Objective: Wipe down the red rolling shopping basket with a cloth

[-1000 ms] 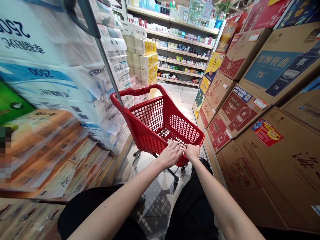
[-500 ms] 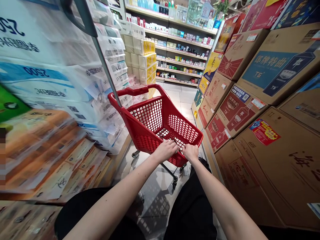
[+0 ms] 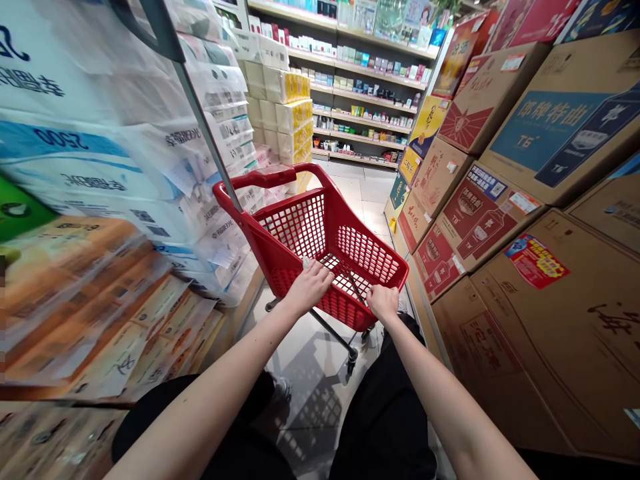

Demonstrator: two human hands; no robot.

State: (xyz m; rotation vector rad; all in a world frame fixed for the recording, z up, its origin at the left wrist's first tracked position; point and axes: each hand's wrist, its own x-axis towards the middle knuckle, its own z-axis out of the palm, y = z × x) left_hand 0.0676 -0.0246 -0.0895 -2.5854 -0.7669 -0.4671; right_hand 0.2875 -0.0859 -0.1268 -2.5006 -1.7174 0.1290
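A red plastic shopping cart [image 3: 280, 263] with a lattice basket stands askew in front of me on dark casters; no goods show inside it. My left hand [image 3: 311, 287] is closed over the near rim, knuckles up, its fingertips hidden inside the basket. Farther right on the same rim, close to the corner, my right hand [image 3: 384, 302] is curled in a fist-like grip. The cart's red handlebar [image 3: 265, 177] lies at the far left side, away from both hands. A grey pole [image 3: 203, 120] rises from beside it.
White-wrapped paper packs [image 3: 165, 167] are piled on the left, above orange packs [image 3: 75, 267]. Cardboard cartons [image 3: 530, 280] form a wall on the right. Shelves of small boxed goods [image 3: 365, 87] cross the far end. Tiled floor [image 3: 350, 193] runs between.
My left hand has slid left along the near rim, widening the distance between my hands. My right hand stays near the corner. The cart has barely shifted in view.
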